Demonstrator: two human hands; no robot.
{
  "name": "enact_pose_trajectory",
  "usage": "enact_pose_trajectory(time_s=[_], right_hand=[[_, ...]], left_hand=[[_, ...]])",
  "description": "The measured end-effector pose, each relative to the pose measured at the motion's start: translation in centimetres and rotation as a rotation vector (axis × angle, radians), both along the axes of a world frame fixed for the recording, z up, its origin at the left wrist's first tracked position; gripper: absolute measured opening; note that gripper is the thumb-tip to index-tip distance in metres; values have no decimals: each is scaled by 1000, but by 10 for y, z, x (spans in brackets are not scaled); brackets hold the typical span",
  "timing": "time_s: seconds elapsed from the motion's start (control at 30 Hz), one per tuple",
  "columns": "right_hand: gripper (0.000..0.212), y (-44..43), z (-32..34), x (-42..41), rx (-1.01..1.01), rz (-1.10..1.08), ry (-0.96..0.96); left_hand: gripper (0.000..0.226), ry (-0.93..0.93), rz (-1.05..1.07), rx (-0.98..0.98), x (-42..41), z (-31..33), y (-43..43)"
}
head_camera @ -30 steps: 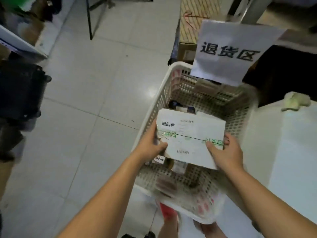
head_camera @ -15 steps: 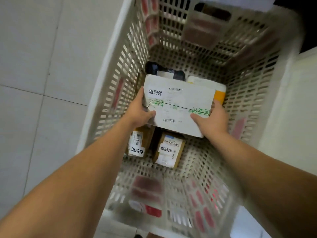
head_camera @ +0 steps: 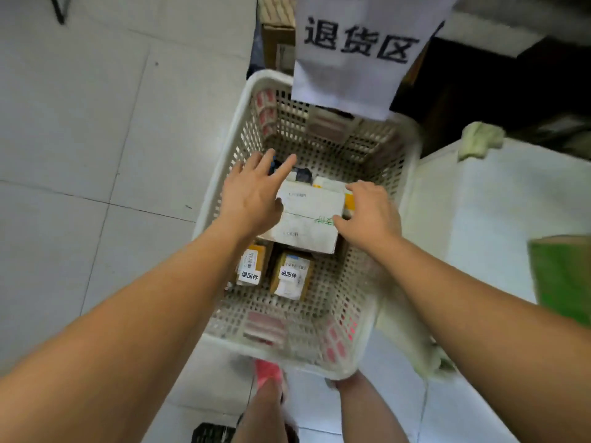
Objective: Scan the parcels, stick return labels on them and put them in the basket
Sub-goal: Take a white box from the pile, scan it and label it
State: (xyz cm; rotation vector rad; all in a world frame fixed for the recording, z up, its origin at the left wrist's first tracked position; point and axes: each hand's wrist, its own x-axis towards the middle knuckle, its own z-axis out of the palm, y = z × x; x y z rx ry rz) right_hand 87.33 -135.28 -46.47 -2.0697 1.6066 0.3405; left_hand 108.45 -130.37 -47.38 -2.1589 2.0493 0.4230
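The white parcel point(head_camera: 307, 219) lay in the basket point(head_camera: 271, 356), so that step looked done. The left hand point(head_camera: 252, 193) had spread fingers; the right hand point(head_camera: 371, 215) curled its fingers at the parcel's edge, grip unclear. Next, scan 1 more.

One head-worn camera looks steeply down from close above into the basket point(head_camera: 224, 174) on the floor point(head_camera: 96, 155); edges blur.

White parcel point(head_camera: 307, 219) is lying in the basket point(head_camera: 247, 103) on other stuff, with a labelled brown box point(head_camera: 252, 266) and a second box point(head_camera: 291, 276) sitting just in front. Left hand point(head_camera: 252, 199) is hovering over its left end, fingers point(head_camera: 286, 166) spread. Right hand point(head_camera: 371, 215) is touching the right end, grip unclear. Paper sign point(head_camera: 358, 59) is hanging over the far rim.
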Motion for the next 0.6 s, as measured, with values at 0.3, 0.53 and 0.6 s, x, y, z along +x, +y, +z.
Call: enact_pose_trajectory(time_s=[0.3, 0.53, 0.6], right_hand=[[52, 9, 316, -42, -330, -14, 65], [56, 44, 499, -134, -538, -146, 10], [57, 60, 532, -170, -575, -174, -1]], left_hand=[[87, -46, -101, -183, -58, 305, -17], [79, -42, -171, -391, -152, 492, -4], [78, -33, -178, -438, -187, 526, 9]])
